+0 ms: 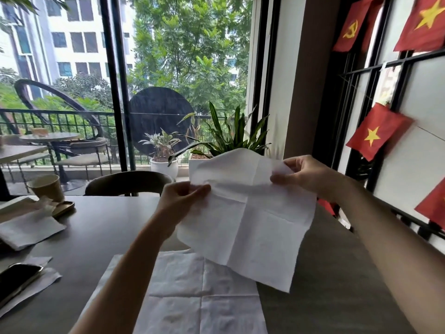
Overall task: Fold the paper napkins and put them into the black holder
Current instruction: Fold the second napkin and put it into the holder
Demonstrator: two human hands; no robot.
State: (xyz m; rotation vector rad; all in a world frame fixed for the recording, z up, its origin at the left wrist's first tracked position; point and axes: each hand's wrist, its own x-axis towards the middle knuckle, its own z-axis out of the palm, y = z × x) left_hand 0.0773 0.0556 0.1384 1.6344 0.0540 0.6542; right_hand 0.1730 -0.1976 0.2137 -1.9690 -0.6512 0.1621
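Observation:
I hold an unfolded white paper napkin (pixel 250 218) up in the air above the dark table (pixel 101 237). My left hand (pixel 183 196) pinches its upper left edge and my right hand (pixel 305 177) pinches its upper right edge. The sheet hangs down, creased into quarters. Below it another unfolded napkin (pixel 183 295) lies flat on the table near me. No black holder is in view.
A folded napkin (pixel 29 229) lies at the table's left, with a paper cup (pixel 47 188) and a small dish (pixel 63 207) behind it. A dark phone (pixel 16 278) rests on a napkin at the left edge. A chair back (pixel 127 182) stands across the table. Red flags hang on the right wall.

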